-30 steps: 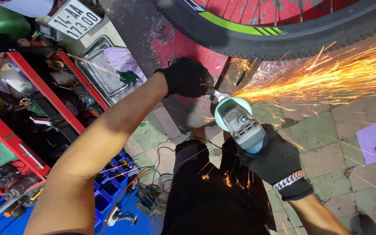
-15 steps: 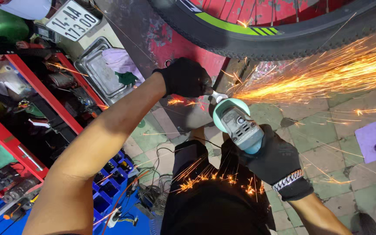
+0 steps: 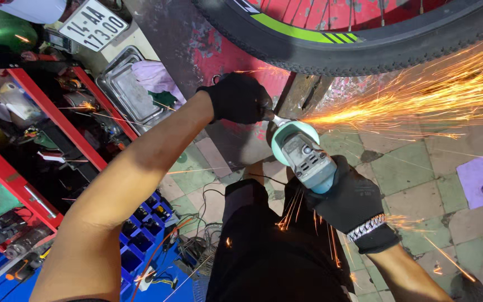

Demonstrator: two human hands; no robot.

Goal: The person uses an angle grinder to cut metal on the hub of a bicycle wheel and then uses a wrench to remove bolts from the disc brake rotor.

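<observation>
Grinding under way, sparks flying, cut unfinished | right hand [image 3: 350, 204] clenched on angle grinder [image 3: 303, 156] | left hand [image 3: 238, 98] gripping side handle [image 3: 272, 118] | workpiece hidden.

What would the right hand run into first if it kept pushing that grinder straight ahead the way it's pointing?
The right hand points its angle grinder up-left toward the gloved left hand, which looks like the first thing met, at the grinder's side handle. Beyond lie red-painted metal and the black tyre; depth is unclear.
</observation>
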